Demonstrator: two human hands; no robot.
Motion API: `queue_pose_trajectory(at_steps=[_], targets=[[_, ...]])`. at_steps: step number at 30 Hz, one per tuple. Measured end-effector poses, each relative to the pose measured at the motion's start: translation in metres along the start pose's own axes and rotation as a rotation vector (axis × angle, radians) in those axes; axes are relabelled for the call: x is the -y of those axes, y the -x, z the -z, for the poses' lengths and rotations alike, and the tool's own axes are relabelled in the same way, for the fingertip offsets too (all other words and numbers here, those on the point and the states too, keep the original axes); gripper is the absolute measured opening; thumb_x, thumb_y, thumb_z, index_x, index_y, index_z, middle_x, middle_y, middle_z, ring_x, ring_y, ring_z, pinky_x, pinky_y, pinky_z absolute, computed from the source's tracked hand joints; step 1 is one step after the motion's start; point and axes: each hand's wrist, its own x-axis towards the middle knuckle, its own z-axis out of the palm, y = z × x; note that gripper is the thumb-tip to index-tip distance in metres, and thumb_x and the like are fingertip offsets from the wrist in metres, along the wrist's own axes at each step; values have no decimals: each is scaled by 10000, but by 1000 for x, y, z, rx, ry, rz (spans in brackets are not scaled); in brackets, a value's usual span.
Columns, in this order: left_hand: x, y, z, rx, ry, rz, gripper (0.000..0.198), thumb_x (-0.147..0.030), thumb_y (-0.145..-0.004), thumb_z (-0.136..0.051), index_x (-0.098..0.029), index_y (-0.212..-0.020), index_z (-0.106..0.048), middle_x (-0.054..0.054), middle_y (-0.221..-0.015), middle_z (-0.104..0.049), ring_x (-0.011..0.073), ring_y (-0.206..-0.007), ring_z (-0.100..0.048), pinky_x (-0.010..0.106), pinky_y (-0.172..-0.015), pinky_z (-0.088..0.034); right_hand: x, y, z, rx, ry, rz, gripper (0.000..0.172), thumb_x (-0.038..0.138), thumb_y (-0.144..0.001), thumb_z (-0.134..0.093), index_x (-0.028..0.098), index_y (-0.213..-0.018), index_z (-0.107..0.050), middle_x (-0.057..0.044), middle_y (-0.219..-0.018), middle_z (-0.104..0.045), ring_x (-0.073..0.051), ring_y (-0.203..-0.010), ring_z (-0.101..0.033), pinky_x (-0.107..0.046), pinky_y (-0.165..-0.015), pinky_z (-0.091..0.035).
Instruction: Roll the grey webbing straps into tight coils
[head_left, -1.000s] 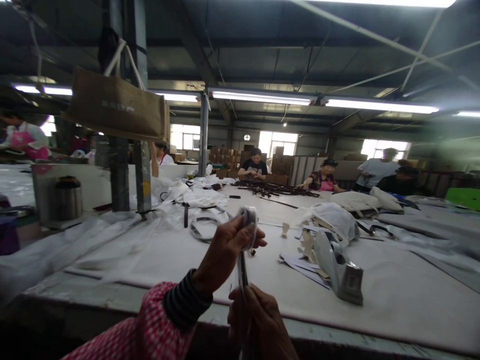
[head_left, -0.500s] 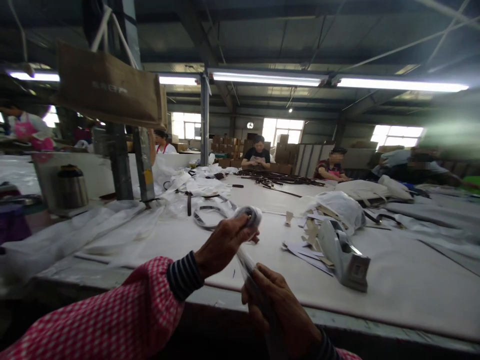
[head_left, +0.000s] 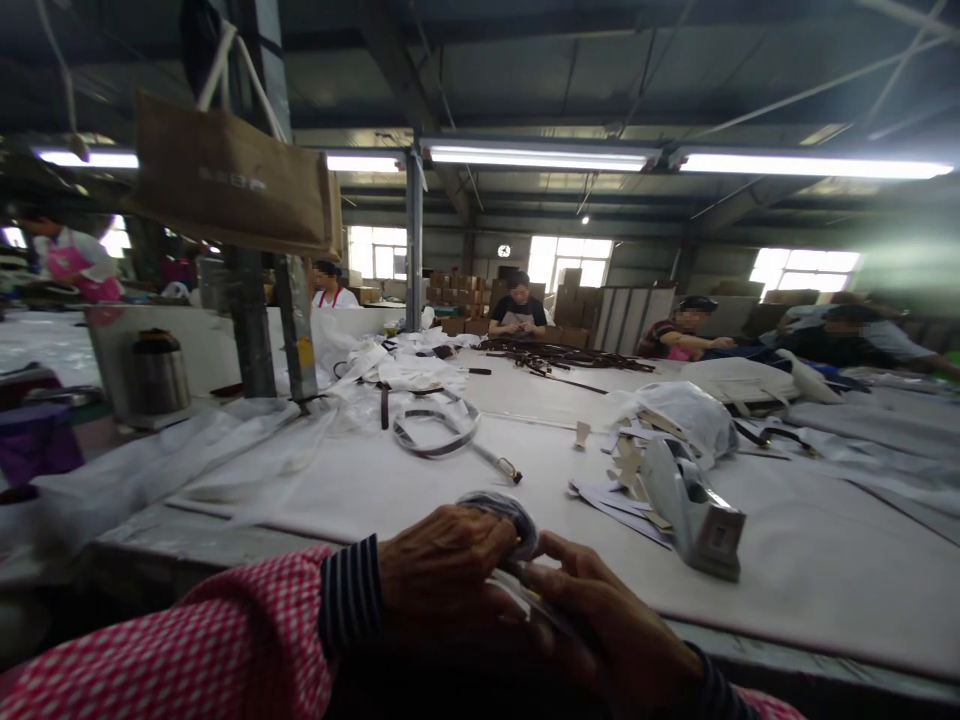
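Observation:
My left hand is wrapped round a coiled strap, dark and covered in clear plastic film; its roll shows above my fingers. Close beside it, my right hand pinches the strap's free length near the coil. That length runs down below my hands, where shadow hides it. Both hands are just over the table's front edge. Past them lies a loosely looped strap with a metal buckle at its end.
A tape dispenser stands at right beside paper pieces and a white plastic bag. Dark straps are heaped at the far side, near a person at work. A brown bag hangs at upper left.
My left hand has come down and nearer with the coil, and the hands are now close together. The buckle end of the loose strap has come into sight.

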Motion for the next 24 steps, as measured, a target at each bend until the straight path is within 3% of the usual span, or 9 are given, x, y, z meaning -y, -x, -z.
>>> queue_pose_trajectory(at_steps=[3,7,10,12,17,19,21,24], targets=[[-1,1,-8,73,-110,-10,261,-414,-989,-534,-159,-940,-558,88,-832,-657,219,-653,-556,326,-552,-280,10,7,9,31,171,22,396,424,-861,-722,206,-1132,-532,26,-745,-624,-71,-464,-447,-174,-427,-353],[2,0,-10,125,-45,145,255,-405,-965,-564,-186,-834,-559,34,-713,-597,178,-559,-458,309,-529,-226,13,12,14,-170,835,206,236,448,-954,-603,239,-1060,-627,-19,-888,-641,-178,-768,-594,-273,-671,-454],[1,1,0,161,387,308,284,-404,-917,-607,-206,-729,-530,-23,-611,-465,145,-536,-383,282,-534,-237,5,9,13,-301,1197,340,254,328,-1012,-474,231,-855,-648,-35,-802,-634,-200,-749,-572,-325,-723,-413],[-2,3,6,225,726,400,340,-450,-917,-574,-205,-687,-524,-32,-585,-436,133,-522,-390,260,-513,-277,-3,7,10,-404,1276,435,319,284,-1020,-420,229,-786,-630,-38,-745,-618,-194,-662,-535,-327,-676,-396],[-12,5,3,309,1493,621,338,-481,-833,-631,-150,-773,-657,4,-581,-560,117,-420,-444,236,-411,-342,-17,6,0,-653,845,561,377,467,-1043,-393,237,-1059,-692,-77,-880,-690,-227,-774,-619,-325,-703,-459],[-16,2,-6,211,1677,575,396,-505,-822,-649,-113,-788,-688,23,-556,-570,108,-383,-430,235,-371,-297,-17,5,-7,-624,716,620,508,572,-1029,-332,226,-1043,-703,-82,-866,-675,-241,-778,-614,-333,-695,-467],[-21,-2,-15,36,1781,514,440,-517,-835,-651,-101,-695,-671,24,-488,-536,100,-361,-412,235,-365,-249,-17,4,-14,-541,608,646,614,673,-993,-292,216,-1020,-702,-79,-835,-655,-246,-754,-597,-339,-685,-473],[-27,-7,-26,-140,1867,480,494,-527,-846,-646,-105,-588,-626,20,-404,-485,103,-344,-409,236,-373,-253,-18,-1,-23,-540,473,533,637,750,-936,-357,223,-1098,-675,-78,-871,-664,-259,-785,-590,-342,-690,-482]])
